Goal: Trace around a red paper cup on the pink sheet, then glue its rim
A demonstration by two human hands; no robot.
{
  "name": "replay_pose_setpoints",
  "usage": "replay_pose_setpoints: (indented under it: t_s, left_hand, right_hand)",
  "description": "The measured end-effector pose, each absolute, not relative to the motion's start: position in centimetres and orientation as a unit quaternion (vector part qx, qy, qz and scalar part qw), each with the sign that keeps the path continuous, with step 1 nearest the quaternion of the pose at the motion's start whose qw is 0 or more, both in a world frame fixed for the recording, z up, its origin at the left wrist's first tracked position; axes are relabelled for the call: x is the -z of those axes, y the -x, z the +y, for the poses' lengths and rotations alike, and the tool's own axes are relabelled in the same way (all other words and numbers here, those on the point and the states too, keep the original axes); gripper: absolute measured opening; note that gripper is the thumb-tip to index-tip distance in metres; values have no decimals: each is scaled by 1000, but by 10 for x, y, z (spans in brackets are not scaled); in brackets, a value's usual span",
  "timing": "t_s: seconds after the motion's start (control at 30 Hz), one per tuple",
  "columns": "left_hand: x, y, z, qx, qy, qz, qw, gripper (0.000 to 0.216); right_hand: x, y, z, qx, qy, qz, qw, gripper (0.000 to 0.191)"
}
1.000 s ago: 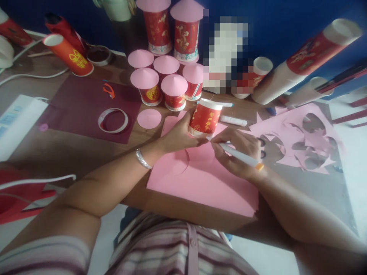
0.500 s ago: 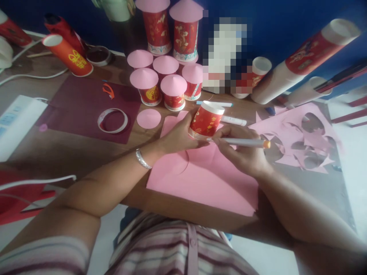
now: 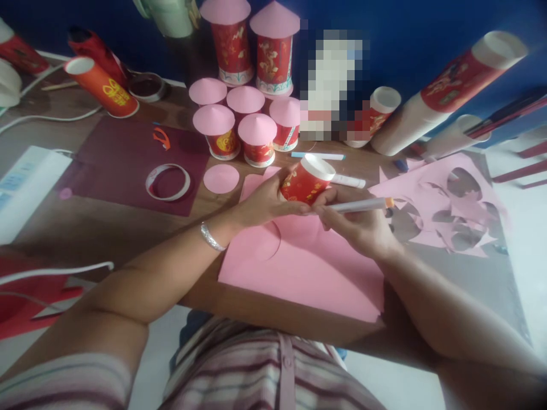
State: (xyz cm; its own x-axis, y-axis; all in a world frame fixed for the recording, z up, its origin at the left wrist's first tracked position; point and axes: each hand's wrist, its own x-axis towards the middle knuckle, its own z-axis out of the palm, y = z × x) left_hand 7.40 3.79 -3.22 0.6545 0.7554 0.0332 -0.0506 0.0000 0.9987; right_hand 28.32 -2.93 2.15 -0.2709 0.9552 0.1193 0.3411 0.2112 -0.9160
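Observation:
My left hand [image 3: 273, 199] is wrapped round a short red paper tube [image 3: 305, 181] with gold patterns and a white rim, tilted above the pink paper [image 3: 299, 267]. In my right hand [image 3: 352, 222] is a white marker pen [image 3: 361, 205] with an orange end. Its tip is close to the tube's lower edge, hidden by my fingers, so I cannot tell whether it touches. A curved cut line shows on the pink paper. Just left of the paper lies a pink paper disc [image 3: 221, 179].
Behind stand several red tubes with pink cone roofs [image 3: 257, 130]. A tape roll [image 3: 167, 182] and orange scissors [image 3: 161, 138] lie on a maroon sheet [image 3: 128, 196]. Pink offcuts [image 3: 423, 181] spread at right, near a tall tube [image 3: 453, 85]. A blue-capped marker [image 3: 318, 156] lies behind my hands.
The red tube has tipped further over in my left hand, its open top leaning right. The marker's orange end has shifted slightly left and up with my right hand.

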Motion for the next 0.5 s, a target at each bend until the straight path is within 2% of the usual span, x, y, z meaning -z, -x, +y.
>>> replay_pose_setpoints:
  t_s: [0.13, 0.33, 0.4, 0.5]
  left_hand:
    - [32, -73, 38, -335, -648, 288, 621, 55]
    - [31, -72, 36, -341, -622, 311, 633, 57]
    - [32, -72, 36, -359, -607, 307, 640, 58]
    - [34, -73, 37, -389, -576, 288, 658, 53]
  right_hand:
    - [-20, -281, -29, -400, 472, -686, 384, 21]
    - [-20, -285, -29, -404, 470, -679, 393, 20]
    - [-17, -287, -29, -418, 461, -654, 431, 21]
    - [-9, -289, -28, -428, 423, -595, 532, 23]
